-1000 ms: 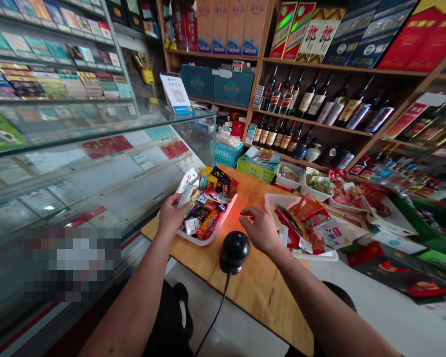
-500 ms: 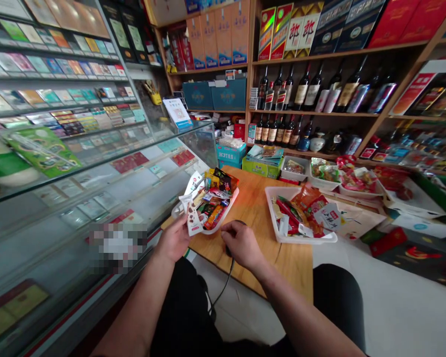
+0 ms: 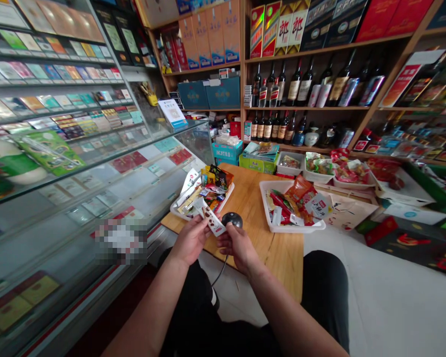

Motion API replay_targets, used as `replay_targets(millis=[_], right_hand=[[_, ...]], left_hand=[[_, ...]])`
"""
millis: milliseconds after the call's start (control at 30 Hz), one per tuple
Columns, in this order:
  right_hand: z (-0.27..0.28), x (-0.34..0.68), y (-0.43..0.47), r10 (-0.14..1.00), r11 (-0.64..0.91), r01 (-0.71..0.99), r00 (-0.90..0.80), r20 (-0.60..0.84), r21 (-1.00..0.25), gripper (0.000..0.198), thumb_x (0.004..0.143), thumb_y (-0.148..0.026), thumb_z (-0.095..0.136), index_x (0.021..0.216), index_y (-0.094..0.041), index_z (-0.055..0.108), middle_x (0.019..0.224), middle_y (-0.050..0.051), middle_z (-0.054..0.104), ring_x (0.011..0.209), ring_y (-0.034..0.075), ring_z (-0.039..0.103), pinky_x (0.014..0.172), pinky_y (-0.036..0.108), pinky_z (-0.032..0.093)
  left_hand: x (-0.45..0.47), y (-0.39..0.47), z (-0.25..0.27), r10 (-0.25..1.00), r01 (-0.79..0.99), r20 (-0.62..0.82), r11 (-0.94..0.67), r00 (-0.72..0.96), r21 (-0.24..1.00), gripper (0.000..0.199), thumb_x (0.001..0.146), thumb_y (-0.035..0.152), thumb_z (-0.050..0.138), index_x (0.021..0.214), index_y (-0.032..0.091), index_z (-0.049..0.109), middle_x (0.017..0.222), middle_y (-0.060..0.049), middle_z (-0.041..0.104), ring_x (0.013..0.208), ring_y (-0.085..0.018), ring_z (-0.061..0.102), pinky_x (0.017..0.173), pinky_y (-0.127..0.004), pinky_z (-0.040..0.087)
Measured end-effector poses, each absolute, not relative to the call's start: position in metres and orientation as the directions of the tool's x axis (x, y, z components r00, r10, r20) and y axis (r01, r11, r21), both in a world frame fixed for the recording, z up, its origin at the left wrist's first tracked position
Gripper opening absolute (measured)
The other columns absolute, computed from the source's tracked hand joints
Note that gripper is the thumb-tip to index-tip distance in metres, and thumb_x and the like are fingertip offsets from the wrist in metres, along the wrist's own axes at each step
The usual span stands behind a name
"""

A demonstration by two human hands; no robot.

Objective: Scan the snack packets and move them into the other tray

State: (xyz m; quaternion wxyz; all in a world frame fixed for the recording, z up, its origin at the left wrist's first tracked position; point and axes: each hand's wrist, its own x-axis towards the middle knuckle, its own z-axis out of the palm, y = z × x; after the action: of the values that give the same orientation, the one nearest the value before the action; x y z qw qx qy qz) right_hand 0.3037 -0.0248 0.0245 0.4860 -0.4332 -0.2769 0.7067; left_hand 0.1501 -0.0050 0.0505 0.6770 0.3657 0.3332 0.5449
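Note:
A white snack packet (image 3: 212, 221) with brown pictures and a small red mark is held slanted above the table's near edge. My left hand (image 3: 192, 240) pinches its upper left end. At its lower right end, my right hand (image 3: 238, 244) grips the packet between thumb and fingers. Just behind the right hand a black, rounded device (image 3: 232, 218) with a cable sits on the wooden table (image 3: 250, 198). Beyond my left hand stands a white tray (image 3: 228, 196) full of mixed snack packets, partly hidden by the held packet.
To the right on the table is a second white tray (image 3: 297, 229) of snack packets. A glass display counter (image 3: 107, 171) runs along the left. Shelves of bottles (image 3: 305, 84) and snack boxes (image 3: 260, 163) line the back. My legs are under the table edge.
My left hand has brought the packet right and down, away from the left tray. My right hand has left the black device and taken hold of the packet's other end. The view has shifted slightly.

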Motion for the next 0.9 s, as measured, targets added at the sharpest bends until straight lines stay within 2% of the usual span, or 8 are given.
replay_targets(millis=[167,367,433,500,567,633,800,900], right_hand=[[0.034,0.317,-0.026,0.819,-0.563,-0.620,-0.331,-0.468,-0.547,0.047,0.106,-0.052,0.038,0.102,-0.013,0.063,0.073,0.003,0.064,0.057,0.012,0.062,0.052,0.023,0.046],[0.038,0.323,-0.019,0.707,-0.705,-0.590,-0.540,-0.456,-0.394,0.062,0.106,-0.064,0.022,0.108,-0.016,0.061,0.077,0.006,0.068,0.060,0.015,0.065,0.051,0.025,0.048],[0.041,0.323,-0.015,0.694,-0.718,-0.610,-0.582,-0.425,-0.337,0.049,0.107,-0.056,0.034,0.108,-0.016,0.062,0.074,0.003,0.066,0.055,0.011,0.060,0.051,0.021,0.048],[0.043,0.323,-0.009,0.717,-0.690,-0.656,-0.564,-0.410,-0.305,0.023,0.103,-0.036,0.053,0.104,-0.015,0.062,0.070,0.000,0.062,0.051,0.006,0.055,0.051,0.017,0.046],[0.045,0.324,-0.002,0.774,-0.620,-0.715,-0.491,-0.401,-0.321,0.011,0.094,-0.020,0.065,0.102,-0.015,0.061,0.070,-0.003,0.060,0.051,0.004,0.052,0.052,0.014,0.046],[0.045,0.328,0.005,0.836,-0.530,-0.755,-0.390,-0.386,-0.386,0.022,0.085,-0.017,0.073,0.102,-0.016,0.059,0.070,-0.004,0.058,0.051,0.004,0.050,0.050,0.014,0.045],[0.041,0.344,0.022,0.934,-0.322,-0.686,-0.117,-0.339,-0.652,0.049,0.069,-0.027,0.087,0.106,-0.018,0.056,0.065,-0.007,0.054,0.051,0.005,0.045,0.046,0.016,0.042],[0.039,0.350,0.029,0.952,-0.262,-0.604,-0.033,-0.305,-0.753,0.059,0.063,-0.035,0.090,0.109,-0.017,0.055,0.066,-0.008,0.054,0.053,0.005,0.046,0.048,0.016,0.042]], left_hand=[[0.164,-0.005,0.049,0.977,-0.446,-0.002,0.100,0.214,0.889,0.034,0.088,0.031,0.076,0.119,0.018,0.071,0.126,-0.012,0.073,0.121,-0.028,0.067,0.105,-0.043,0.051],[0.167,0.000,0.052,0.971,-0.387,-0.041,0.133,0.238,0.912,0.030,0.089,0.032,0.074,0.116,0.018,0.074,0.123,-0.011,0.075,0.114,-0.026,0.070,0.100,-0.038,0.053],[0.168,0.004,0.054,0.963,-0.379,-0.061,0.161,0.262,0.911,0.031,0.089,0.032,0.074,0.117,0.018,0.074,0.123,-0.012,0.074,0.113,-0.025,0.070,0.099,-0.037,0.053],[0.168,0.009,0.054,0.964,-0.387,-0.052,0.154,0.262,0.909,0.034,0.088,0.032,0.076,0.119,0.018,0.075,0.125,-0.012,0.074,0.118,-0.027,0.068,0.103,-0.038,0.051],[0.165,0.016,0.053,0.973,-0.406,-0.019,0.113,0.229,0.907,0.039,0.085,0.031,0.079,0.121,0.019,0.075,0.126,-0.012,0.073,0.122,-0.027,0.066,0.106,-0.039,0.049],[0.159,0.025,0.051,0.987,-0.423,0.000,0.070,0.162,0.903,0.042,0.082,0.029,0.081,0.122,0.020,0.074,0.125,-0.010,0.073,0.119,-0.026,0.067,0.103,-0.039,0.051],[0.142,0.041,0.050,0.999,-0.470,-0.029,0.043,0.036,0.881,0.032,0.083,0.032,0.081,0.110,0.016,0.075,0.107,-0.009,0.076,0.095,-0.021,0.071,0.082,-0.034,0.059],[0.142,0.046,0.050,0.997,-0.488,-0.067,0.079,0.044,0.869,0.035,0.083,0.034,0.081,0.112,0.015,0.074,0.103,-0.010,0.076,0.092,-0.021,0.072,0.079,-0.033,0.060]])
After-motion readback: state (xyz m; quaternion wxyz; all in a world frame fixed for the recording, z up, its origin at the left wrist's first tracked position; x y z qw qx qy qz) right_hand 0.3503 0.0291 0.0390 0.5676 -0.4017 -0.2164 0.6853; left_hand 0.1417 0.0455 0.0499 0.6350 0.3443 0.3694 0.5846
